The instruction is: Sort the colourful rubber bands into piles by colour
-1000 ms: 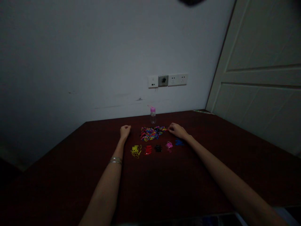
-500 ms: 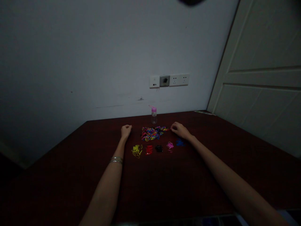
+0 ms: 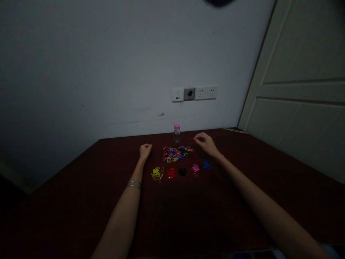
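My right hand (image 3: 205, 143) is raised just right of a mixed heap of coloured rubber bands (image 3: 175, 154). Its thumb and fingertips pinch a small red rubber band (image 3: 192, 138), which sticks out to the left. Left of the heap, my left hand (image 3: 145, 151) rests on the table, curled closed, and nothing shows in it. Nearer me lie sorted bands in a row: yellow bands (image 3: 156, 174), red bands (image 3: 171, 173), black bands (image 3: 183, 171), pink bands (image 3: 195, 169) and blue bands (image 3: 206, 164).
A clear bottle with a pink cap (image 3: 176, 133) stands behind the heap, close to the wall. Dark reddish wood forms the table (image 3: 172, 216). Wall sockets (image 3: 206, 92) sit above its back edge, and a pale panelled door (image 3: 299, 86) is at the right.
My right hand has lifted from the table at the heap's right edge, and a red rubber band now shows in its fingertips. My left hand has stayed in place.
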Demonstrator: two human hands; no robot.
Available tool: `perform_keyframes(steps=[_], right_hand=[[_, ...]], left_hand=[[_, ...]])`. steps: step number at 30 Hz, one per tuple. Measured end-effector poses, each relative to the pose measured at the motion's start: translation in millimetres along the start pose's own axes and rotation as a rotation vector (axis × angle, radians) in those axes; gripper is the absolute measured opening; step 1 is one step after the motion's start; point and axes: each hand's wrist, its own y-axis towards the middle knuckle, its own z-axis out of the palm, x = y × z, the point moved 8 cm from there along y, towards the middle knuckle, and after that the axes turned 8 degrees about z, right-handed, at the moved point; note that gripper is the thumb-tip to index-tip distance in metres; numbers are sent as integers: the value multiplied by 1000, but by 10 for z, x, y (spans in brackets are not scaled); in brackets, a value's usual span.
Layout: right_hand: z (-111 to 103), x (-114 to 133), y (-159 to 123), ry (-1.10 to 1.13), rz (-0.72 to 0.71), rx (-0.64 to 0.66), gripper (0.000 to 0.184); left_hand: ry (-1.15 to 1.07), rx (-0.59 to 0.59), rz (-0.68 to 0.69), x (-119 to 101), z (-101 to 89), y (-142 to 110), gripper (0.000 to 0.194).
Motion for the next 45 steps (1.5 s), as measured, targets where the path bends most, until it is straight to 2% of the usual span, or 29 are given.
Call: perform_keyframes(steps=[6,12,14,19,25,39,45], right_hand=[[-112,391,-22,105,-68,-74,17],[-49,582,-76,130,-108,-5,17],[56,626,-109,143,-130,81,15],[475,814,-327,174,-216,423,9],[820,970,-601,48,-279,628,6],[994,974,-767,-106,-292,681,6],[911,950,-676,-53,-299,611,8]], left_hand=[[-3,13,14,34,36,44,23],[25,18,17,70,65,81,22],[18,19,23,71,69,82,23],[20,28,42,46,65,76,23],[47,35,39,30,67,75,21],[103,51,31,24,77,69,22],[108,58,35,-38,56,38,22]])
